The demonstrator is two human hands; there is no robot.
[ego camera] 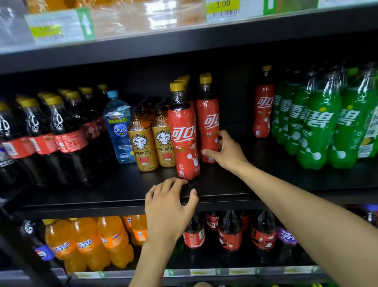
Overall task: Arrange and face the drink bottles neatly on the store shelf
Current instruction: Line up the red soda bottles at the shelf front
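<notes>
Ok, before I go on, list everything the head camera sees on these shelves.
dark cola bottles: many, black with red labels, middle shelf left.
water bottle: one, pale blue, right of them.
energy-drink bottles: two in front, more behind, gold, centre.
red cola bottles: two rows, red, centre; lone red bottle further right.
green soda bottles: several, green, middle shelf right.
orange soda bottles: several, orange, lower shelf left.
lower cola bottles: several, dark with red labels, lower shelf centre.
price tags: several, white and yellow, top shelf edge.
left hand: open, at the middle shelf's front edge.
right hand: fingers curled round the second red bottle.
</notes>
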